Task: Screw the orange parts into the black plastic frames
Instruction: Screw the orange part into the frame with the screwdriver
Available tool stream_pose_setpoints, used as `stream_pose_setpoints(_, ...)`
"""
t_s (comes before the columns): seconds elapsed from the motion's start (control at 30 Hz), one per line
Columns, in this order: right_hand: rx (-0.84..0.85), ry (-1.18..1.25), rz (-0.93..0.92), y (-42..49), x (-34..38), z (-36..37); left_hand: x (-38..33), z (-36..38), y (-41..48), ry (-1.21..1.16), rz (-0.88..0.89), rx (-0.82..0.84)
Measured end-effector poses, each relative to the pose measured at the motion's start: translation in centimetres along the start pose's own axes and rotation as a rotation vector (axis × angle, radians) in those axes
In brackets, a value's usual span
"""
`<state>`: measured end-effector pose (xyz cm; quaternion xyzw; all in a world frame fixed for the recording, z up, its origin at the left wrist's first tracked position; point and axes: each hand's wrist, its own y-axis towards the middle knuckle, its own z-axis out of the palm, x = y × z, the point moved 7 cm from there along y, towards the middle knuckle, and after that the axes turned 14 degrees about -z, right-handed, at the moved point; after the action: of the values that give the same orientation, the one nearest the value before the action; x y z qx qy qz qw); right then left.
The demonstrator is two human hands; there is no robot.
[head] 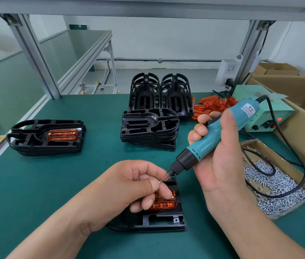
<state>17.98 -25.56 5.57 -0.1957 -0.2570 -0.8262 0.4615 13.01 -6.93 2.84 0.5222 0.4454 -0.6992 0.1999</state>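
One screw (159, 182) was pinched between thumb and forefinger of my left hand (129, 186), right at the tip of the screwdriver (213, 135) that my right hand (217, 156) gripped in a full fist. The driver slanted from upper right down to lower left. The orange part (164, 203) sat in the black frame (159, 221) directly under my left hand, so I reckon the tip just needs to drop straight down, more upright.

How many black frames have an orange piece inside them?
2. The left frame lies far left on the mat; the near frame sits under the left hand. The stacked frames behind show none, but lower ones are hidden.
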Motion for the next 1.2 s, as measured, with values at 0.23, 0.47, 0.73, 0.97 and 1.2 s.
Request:
stream_pose_setpoints(0.23,0.058,-0.025,-0.018,-0.04,0.21,0.44,-0.08,-0.14,0.17,0.015,0.025,-0.066)
stream_pose_setpoints(0.47,0.032,-0.012,-0.036,-0.27,0.34,0.32,0.00,-0.40,0.08,0.051,0.030,-0.093)
stream_pose_setpoints(0.73,0.005,0.002,-0.032,0.00,0.58,0.17,0.13,-0.41,0.23,0.067,0.038,-0.068)
stream_pose_setpoints(0.97,0.010,0.001,-0.028,-0.23,0.43,0.33,0.21,-0.42,0.26,0.075,0.036,-0.057)
stream_pose_setpoints(1.2,0.009,0.004,-0.029,-0.14,0.47,0.33,0.38,-0.35,0.30,0.085,0.035,-0.043)
